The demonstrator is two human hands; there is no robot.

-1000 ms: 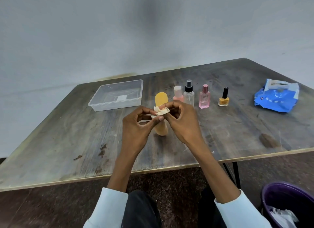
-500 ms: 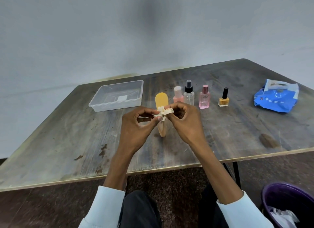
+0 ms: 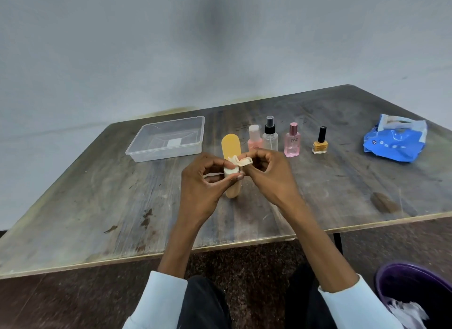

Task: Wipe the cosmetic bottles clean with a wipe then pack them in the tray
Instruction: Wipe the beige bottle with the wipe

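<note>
A crumpled wipe (image 3: 238, 161) is pinched between the left hand (image 3: 205, 181) and right hand (image 3: 266, 177) — each grip closed on it — against the yellow-capped bottle (image 3: 231, 147), which stands on the table (image 3: 97, 206). The wiping step is judged in hand; afterwards the bottle would go left into the tray (image 3: 137, 154) — four bottles wait behind.

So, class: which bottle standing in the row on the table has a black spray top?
The clear spray bottle, second from the left in the row. The nail polish bottle also has a black cap, but no spray nozzle.
</note>
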